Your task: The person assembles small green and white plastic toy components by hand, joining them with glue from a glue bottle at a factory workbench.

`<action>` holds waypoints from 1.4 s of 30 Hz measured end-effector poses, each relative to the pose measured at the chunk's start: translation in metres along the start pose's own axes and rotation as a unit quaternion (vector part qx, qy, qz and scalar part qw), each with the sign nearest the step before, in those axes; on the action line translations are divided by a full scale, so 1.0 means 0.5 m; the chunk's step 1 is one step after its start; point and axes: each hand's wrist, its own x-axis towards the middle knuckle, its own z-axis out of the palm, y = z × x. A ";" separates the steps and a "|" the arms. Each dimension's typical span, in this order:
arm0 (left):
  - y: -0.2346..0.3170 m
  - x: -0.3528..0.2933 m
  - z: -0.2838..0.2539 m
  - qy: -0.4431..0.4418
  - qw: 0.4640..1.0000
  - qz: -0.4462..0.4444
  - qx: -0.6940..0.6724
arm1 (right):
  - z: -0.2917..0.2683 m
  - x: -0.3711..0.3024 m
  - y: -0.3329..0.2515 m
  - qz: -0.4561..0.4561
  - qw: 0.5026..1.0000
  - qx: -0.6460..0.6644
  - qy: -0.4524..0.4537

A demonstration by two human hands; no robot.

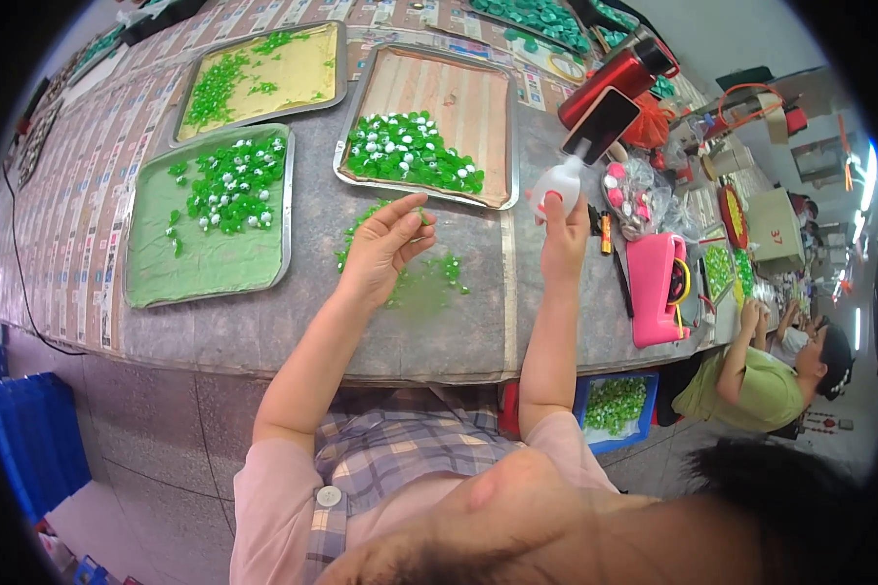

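My left hand [385, 244] is raised just above the table, thumb and fingers pinched on a small green bead. Under it lies a loose scatter of green beads [429, 278] on the grey tabletop [263, 322]. My right hand [563, 234] is lifted and grips a small white squeeze bottle [556, 183] with a red tip. Just beyond my hands stands a metal tray [502, 117] with a wooden-looking liner and a heap of green and white beads [410, 148].
Two more trays [146, 283] [337, 58] with green beads sit at the left. A red flask [615, 78], a phone, a bag of pink pieces and a pink box [654, 288] crowd the right. A blue bin of beads [615, 405] is below the table edge. Another person in green [761, 385] sits at right.
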 end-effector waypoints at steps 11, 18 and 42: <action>-0.004 0.004 -0.005 0.020 0.999 -0.031 -0.031 | 0.061 -0.063 -0.030 -0.110 0.993 -0.017 -0.037; -0.010 0.008 -0.010 0.019 0.998 -0.029 -0.043 | 0.059 -0.064 -0.028 -0.117 0.986 -0.104 -0.049; -0.008 0.005 -0.005 0.031 0.999 -0.015 0.000 | 0.054 -0.056 -0.018 -0.122 0.992 -0.038 -0.017</action>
